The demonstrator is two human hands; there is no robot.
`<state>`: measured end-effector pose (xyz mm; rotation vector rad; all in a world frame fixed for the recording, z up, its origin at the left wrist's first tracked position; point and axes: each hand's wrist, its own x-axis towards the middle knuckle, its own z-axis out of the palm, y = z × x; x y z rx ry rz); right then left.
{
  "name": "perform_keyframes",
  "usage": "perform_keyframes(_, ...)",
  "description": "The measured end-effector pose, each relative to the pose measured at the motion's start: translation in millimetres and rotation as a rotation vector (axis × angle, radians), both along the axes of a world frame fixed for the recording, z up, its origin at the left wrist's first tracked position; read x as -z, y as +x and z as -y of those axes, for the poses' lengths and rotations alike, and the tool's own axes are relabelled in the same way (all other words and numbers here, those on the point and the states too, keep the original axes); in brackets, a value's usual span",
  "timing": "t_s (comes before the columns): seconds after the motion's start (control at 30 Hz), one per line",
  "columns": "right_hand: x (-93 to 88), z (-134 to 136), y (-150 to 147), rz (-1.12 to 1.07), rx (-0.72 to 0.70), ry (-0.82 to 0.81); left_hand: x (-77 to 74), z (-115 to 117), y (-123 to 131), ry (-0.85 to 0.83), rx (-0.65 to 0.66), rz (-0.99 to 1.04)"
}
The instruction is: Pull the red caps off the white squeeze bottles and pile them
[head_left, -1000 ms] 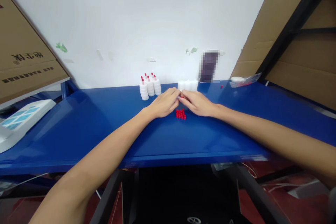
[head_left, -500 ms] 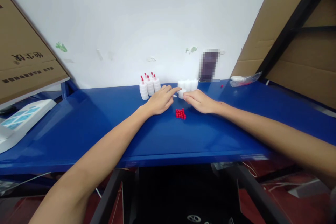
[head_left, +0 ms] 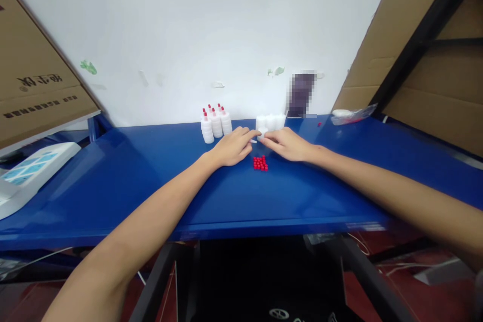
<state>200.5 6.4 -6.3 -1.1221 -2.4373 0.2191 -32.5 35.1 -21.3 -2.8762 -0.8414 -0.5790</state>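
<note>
Blue table (head_left: 124, 161) | red caps (head_left: 260, 163) in front | white bottles (head_left: 272, 121) behind | left hand (head_left: 234, 146) pinches white tip (head_left: 254, 141) | right hand (head_left: 288, 144): grasp unclear

Workshop: blue bench (head_left: 241, 198), printed cardboard (head_left: 35, 58)

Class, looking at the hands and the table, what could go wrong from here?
1. The small red caps sit bunched just below the left hand and right hand; a low sweep might scatter them.
2. The red-tipped bottles stand close together near the left hand; a nudge could topple several.
3. The slim white tip at the left hand's fingers might slip.
</note>
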Motion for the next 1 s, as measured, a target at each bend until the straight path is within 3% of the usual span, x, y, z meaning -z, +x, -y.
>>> perform_keyframes(0.37, 5.2, -5.2, 1.9, 0.282, 0.048, -0.06, -0.2, 1.3, 0.2, -0.016, -0.005, 0.006)
perform_keyframes(1.0, -1.6, -1.8, 0.0, 0.182, -0.006, -0.131, -0.8, 2.5, 1.4, -0.061, 0.0, 0.004)
